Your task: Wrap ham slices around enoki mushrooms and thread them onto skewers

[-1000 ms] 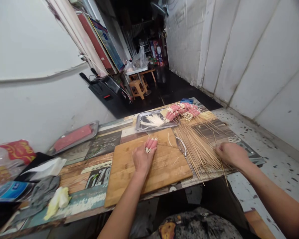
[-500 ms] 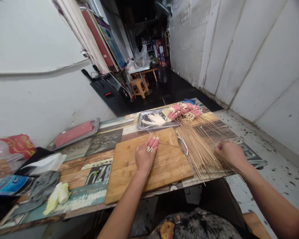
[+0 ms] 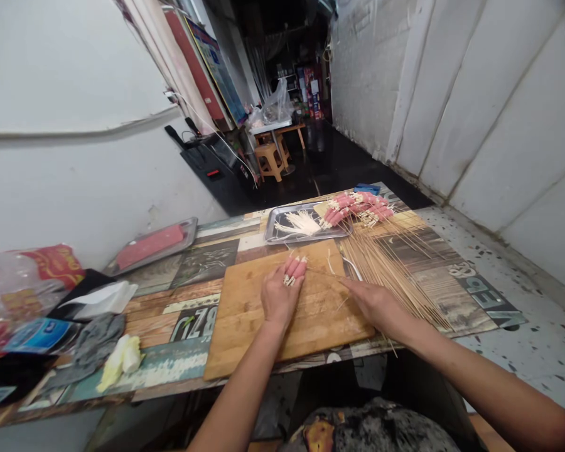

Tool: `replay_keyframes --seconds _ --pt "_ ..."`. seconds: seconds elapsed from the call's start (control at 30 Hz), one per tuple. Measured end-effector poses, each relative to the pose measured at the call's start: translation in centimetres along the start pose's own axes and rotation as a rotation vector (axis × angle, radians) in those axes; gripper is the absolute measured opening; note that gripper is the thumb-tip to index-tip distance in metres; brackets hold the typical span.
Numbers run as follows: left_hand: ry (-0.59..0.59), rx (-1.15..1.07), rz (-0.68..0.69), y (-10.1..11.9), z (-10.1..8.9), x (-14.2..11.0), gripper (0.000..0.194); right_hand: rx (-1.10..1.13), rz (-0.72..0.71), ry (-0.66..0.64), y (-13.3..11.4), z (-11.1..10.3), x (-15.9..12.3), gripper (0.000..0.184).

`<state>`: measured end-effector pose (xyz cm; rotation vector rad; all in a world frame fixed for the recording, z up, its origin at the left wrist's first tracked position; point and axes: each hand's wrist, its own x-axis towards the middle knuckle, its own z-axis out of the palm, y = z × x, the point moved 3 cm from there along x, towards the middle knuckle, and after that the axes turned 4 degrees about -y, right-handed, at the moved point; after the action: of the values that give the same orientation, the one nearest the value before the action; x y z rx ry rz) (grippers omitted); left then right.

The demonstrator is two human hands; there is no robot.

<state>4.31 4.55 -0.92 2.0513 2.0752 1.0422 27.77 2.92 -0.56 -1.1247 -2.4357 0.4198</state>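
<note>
The left hand (image 3: pixel 279 295) pins three pink meat rolls (image 3: pixel 295 269) flat on the cutting board (image 3: pixel 245 326). The right hand (image 3: pixel 374 301) pinches a skewer (image 3: pixel 322 273) aimed at them. Keep it level, pushing straight through all three centres.

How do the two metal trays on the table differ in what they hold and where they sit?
The near tray sits just beyond the cutting board and holds pale, thin white strands, with finished pink rolls at its right end. The far-left tray lies by the wall and holds one flat red slab. The near tray looks shinier, with more bare metal showing. Both are shallow, rectangular and silver.
</note>
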Motion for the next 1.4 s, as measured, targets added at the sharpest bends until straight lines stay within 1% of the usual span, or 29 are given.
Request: replay_keyframes --seconds 0.1,0.17,0.27,0.43,0.6,0.73,0.87,1.03,1.13,1.27,1.4 --pt "0.01 -0.009 -0.03 -0.3 0.2 0.0 0.029 -0.12 0.002 -0.13 -0.2 0.1 0.4 0.031" --pt "0.005 -0.017 -0.015 -0.5 0.4 0.0 0.025 -0.161 -0.003 -0.163 -0.4 0.0 0.6 0.024" --pt "0.001 -0.026 0.002 -0.5 0.4 0.0 0.024 -0.152 -0.016 -0.152 -0.7 -0.1 0.9 0.022" --pt "0.012 -0.006 0.01 -0.2 0.1 0.0 0.03 -0.123 0.002 -0.118 -1.0 0.0 1.0 0.024" --pt "0.003 -0.025 -0.007 -0.1 0.1 0.1 0.024 -0.096 -0.01 -0.085 -0.9 0.1 1.0 0.025" --pt "0.025 -0.022 0.016 0.0 0.1 0.1 0.026 -0.084 -0.027 -0.058 -0.8 0.3 1.1 0.026" --pt "0.027 -0.016 0.025 0.1 0.1 0.2 0.025 -0.061 -0.032 -0.085 -0.9 0.2 1.2 0.026" --pt "0.028 -0.011 0.029 0.1 0.1 0.1 0.028 -0.061 -0.034 -0.128 -0.8 0.2 1.5 0.028" --pt "0.029 -0.031 0.037 0.1 0.1 0.1 0.029 -0.107 -0.04 -0.138 -0.7 0.4 1.7 0.028" --pt "0.029 -0.036 0.035 0.0 0.2 0.2 0.027 -0.191 -0.047 -0.162 -0.7 0.6 1.9 0.022" --pt "0.022 -0.018 0.032 -0.2 0.3 0.2 0.025 -0.212 -0.058 -0.156 -0.6 0.8 2.1 0.02"
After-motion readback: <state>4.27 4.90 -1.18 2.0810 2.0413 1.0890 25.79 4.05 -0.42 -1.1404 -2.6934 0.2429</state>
